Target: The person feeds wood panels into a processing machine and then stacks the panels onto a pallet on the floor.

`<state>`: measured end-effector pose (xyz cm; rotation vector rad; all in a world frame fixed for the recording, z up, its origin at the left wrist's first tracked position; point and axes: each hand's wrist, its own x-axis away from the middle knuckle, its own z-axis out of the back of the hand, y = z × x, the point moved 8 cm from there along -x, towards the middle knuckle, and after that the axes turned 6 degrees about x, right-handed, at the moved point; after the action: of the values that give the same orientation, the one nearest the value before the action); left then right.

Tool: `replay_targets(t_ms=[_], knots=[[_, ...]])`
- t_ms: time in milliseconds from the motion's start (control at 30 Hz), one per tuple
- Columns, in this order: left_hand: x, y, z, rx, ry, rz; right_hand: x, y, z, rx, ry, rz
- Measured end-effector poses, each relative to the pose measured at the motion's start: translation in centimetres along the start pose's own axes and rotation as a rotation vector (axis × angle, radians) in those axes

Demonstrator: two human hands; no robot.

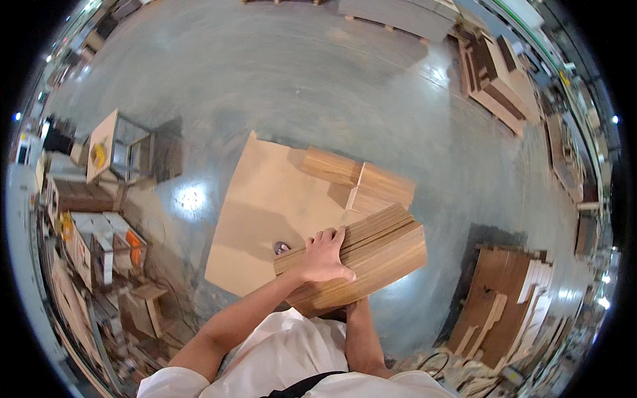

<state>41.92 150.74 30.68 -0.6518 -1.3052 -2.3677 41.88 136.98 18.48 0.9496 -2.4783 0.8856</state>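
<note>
In front of my body I hold a tilted stack of long brown wood-grain boards [381,249], raised above the floor. My left hand [323,259] lies across the top of the stack, its fingers curved over the far edge and its thumb apart along the near face. From below, my right hand [358,306] comes up under the near side of the stack and bears it; only the wrist shows, and the fingers are hidden behind the boards. Past the stack, more wood-grain boards [332,166] lie in two groups on a flat cardboard sheet [252,199].
At left stand a metal-framed stand [123,149] with a yellow item on it and a cluttered cart [109,245]. To the right are a pallet of brown boards [491,298] and stacked panels [501,79]. A large pale stack [401,16] sits at the far side of the grey floor.
</note>
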Motion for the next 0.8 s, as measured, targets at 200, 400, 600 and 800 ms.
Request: replay_targets(t_ms=[200,400,600,800], knots=[[-6.5,-2.2,4.4,-0.087,-0.165,-0.028,-5.4,2.5,-3.8,-0.117,0.043,0.11],[-15.9,-4.7,8.6,-0.089,-0.307,-0.122,-13.0,3.5,-6.0,-0.23,0.085,0.216],[-25.1,-7.4,11.7,0.029,-0.494,-0.104,-21.4,5.4,-6.2,-0.289,0.173,0.264],[-33.2,-12.6,11.5,0.11,-0.567,-0.078,-27.2,6.3,-2.5,-0.3,0.315,0.364]])
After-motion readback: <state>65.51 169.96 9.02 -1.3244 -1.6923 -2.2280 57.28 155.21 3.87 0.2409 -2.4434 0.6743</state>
